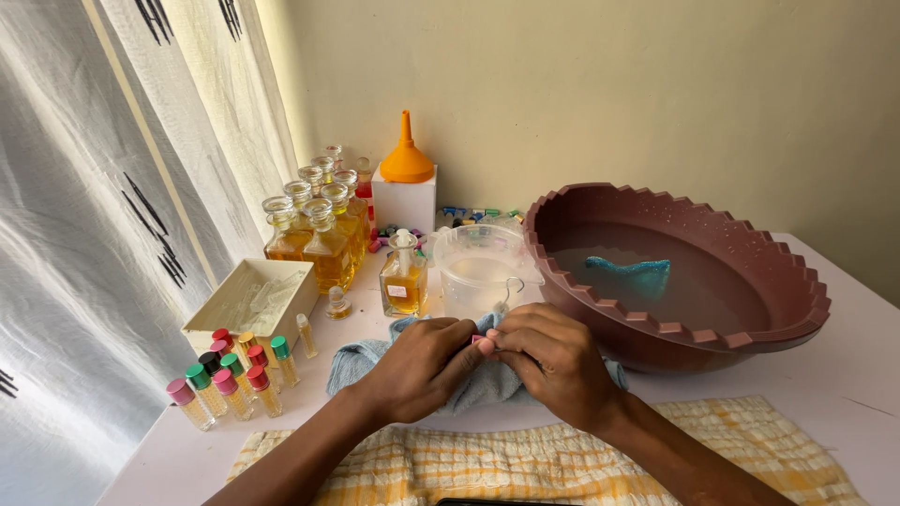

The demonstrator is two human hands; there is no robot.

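A white, smooth tabletop [844, 375] carries everything, with a pale curtain hanging along its left side. Largest on it is a round maroon plastic basin [750, 323] with a stepped, scalloped rim, at the right; it holds water, and a teal cloth [630, 275] lies sunk in it. Along the near edge lies a yellow-and-white checked towel [525, 464] of waffled weave. At the middle, a soft blue-grey cloth [375, 361] is bunched under both hands. Just beyond it stands a clear, round plastic tub [478, 267], and left of that a square glass bottle [404, 281] of amber liquid with a stopper. Further left and far, more glass stoppered bottles [319, 234] of golden liquid cluster together, beside a white box [405, 201] topped by an orange plastic funnel [406, 155]. An open shallow cardboard box [246, 302] sits at the left, and near it stand small slim vials [230, 375] with pink, green, red and black caps.

The left hand [417, 365] and right hand [553, 361] meet over the blue-grey cloth. Their fingers [473, 349] are curled nearly shut, pinching a small pink-tipped thing [480, 342] between them, half wrapped in the cloth; what it is cannot be told.
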